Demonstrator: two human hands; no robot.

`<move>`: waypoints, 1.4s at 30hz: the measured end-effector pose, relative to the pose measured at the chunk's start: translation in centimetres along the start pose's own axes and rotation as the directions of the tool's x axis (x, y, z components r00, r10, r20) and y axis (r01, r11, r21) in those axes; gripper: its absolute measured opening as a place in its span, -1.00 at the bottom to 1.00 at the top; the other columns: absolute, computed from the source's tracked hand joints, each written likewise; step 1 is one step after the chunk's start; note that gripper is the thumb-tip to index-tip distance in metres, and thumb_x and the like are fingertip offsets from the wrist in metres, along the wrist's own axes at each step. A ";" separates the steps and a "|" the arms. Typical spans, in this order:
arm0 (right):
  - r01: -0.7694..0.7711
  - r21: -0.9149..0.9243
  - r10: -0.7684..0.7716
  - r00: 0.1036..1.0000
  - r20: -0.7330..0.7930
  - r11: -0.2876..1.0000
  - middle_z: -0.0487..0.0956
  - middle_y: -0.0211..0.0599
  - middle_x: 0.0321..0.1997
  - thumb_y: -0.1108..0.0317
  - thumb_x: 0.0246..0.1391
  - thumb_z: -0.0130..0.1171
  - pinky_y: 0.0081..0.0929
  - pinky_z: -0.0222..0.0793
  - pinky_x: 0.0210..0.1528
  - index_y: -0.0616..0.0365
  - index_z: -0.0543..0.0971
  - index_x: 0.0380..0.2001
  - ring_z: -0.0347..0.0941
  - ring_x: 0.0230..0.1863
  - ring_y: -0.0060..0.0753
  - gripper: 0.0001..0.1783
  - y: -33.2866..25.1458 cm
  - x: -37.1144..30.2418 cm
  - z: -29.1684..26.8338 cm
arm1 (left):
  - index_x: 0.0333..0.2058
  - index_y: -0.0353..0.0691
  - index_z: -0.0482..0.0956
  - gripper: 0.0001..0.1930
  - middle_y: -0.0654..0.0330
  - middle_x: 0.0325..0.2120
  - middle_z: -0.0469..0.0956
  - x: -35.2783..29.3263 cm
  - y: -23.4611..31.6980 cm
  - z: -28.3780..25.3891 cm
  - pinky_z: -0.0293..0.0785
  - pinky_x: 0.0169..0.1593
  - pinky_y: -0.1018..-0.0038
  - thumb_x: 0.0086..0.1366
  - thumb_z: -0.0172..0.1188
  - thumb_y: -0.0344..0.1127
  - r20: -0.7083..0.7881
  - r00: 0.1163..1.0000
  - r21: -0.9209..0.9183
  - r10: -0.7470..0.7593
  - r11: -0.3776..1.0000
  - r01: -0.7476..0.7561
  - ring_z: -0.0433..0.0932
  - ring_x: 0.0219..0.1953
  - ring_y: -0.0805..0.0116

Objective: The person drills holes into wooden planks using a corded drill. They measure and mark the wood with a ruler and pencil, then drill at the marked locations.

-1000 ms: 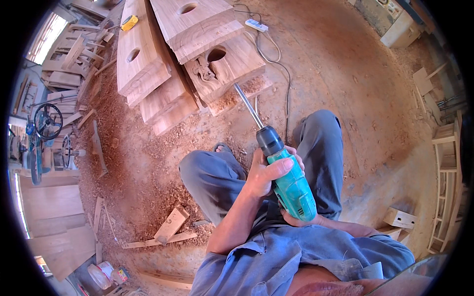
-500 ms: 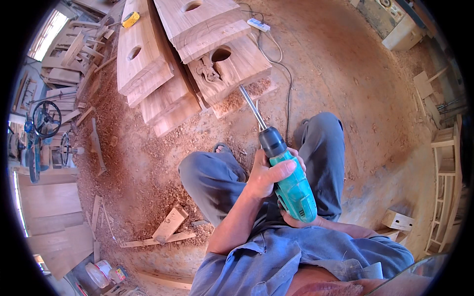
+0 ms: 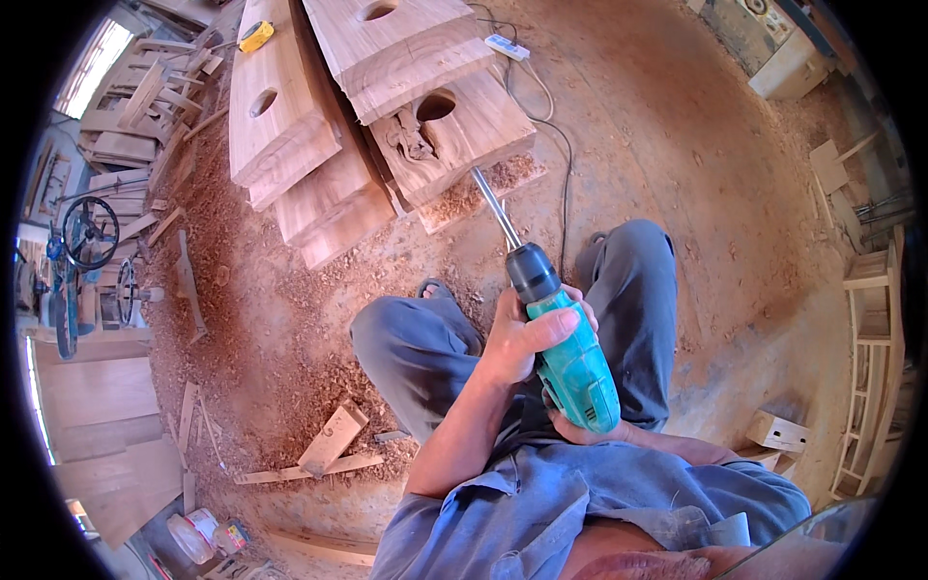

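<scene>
A teal power drill (image 3: pixel 577 372) with a black chuck (image 3: pixel 532 273) lies slantwise across the middle, pointing away from me. My left hand (image 3: pixel 517 340) wraps round its front body, thumb on top. At the rear end my right hand (image 3: pixel 578 432) grips it from beneath; most of those fingers are hidden behind the casing. From the chuck a long metal bit (image 3: pixel 496 208) reaches to the near end of a thick wooden block (image 3: pixel 474 130). Whether the tip touches the wood I cannot tell. That block has a round hole and a rough hollow knot in its top.
More thick boards (image 3: pixel 290 135) with round holes are stacked at left, a yellow tape measure (image 3: pixel 256 37) on one. A cable runs from a white power strip (image 3: pixel 507 47). Shavings and offcuts (image 3: pixel 333 440) cover the floor at left; a blue handwheel machine (image 3: pixel 72 251) stands beyond.
Very little differs. The drill has swung slightly, its rear end a touch to the left and its bit tip a touch to the right. Both hands keep their hold.
</scene>
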State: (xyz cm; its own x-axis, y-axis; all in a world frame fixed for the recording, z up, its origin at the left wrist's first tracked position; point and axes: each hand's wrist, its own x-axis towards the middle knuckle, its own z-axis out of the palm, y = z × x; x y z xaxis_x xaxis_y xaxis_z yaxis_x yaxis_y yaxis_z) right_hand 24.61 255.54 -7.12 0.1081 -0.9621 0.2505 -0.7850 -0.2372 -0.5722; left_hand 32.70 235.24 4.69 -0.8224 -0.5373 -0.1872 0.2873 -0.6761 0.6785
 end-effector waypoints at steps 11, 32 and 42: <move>-0.125 0.400 0.145 0.989 -0.020 0.908 0.62 -0.34 -0.36 0.38 -0.06 0.39 -0.30 0.47 -0.24 0.06 0.64 -0.28 0.57 -0.33 -0.19 -0.78 1.6 -1.1 2.0 | -0.11 -0.37 0.54 -0.51 -0.11 -0.32 0.64 0.3 0.3 0.0 0.69 -0.21 0.13 0.08 0.44 -0.18 -0.017 1.000 -0.012 -0.005 1.000 0.004 0.68 -0.31 0.03; -0.357 0.634 0.433 0.901 0.040 0.686 0.62 -0.37 -0.22 0.29 0.30 0.06 -0.34 0.49 -0.16 0.13 0.58 -0.13 0.53 -0.26 -0.31 -0.80 -1.5 1.0 0.1 | -0.09 -0.31 0.49 -0.50 -0.10 -0.27 0.61 0.5 -0.6 -0.9 0.66 -0.17 0.10 0.15 0.36 -0.05 0.044 0.999 -0.046 -0.018 0.999 0.020 0.66 -0.25 0.00; -0.244 0.926 0.584 0.811 0.033 0.287 0.61 -0.27 -0.25 0.25 0.32 -0.02 -0.43 0.45 -0.17 0.16 0.56 -0.14 0.55 -0.25 -0.34 -0.75 -4.3 2.0 -2.4 | -0.07 -0.30 0.49 -0.46 -0.12 -0.25 0.60 -0.5 -1.2 -0.2 0.65 -0.16 0.07 0.16 0.31 0.03 0.067 0.996 -0.135 -0.058 0.989 0.067 0.65 -0.23 -0.06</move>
State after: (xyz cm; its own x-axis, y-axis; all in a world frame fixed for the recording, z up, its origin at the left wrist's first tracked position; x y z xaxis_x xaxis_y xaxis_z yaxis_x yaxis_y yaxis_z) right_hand 26.74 254.98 -2.27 -0.3505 -0.9233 -0.1570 0.3136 0.0423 -0.9486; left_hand 32.86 236.23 3.88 -0.8688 -0.4620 -0.1783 0.2955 -0.7726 0.5619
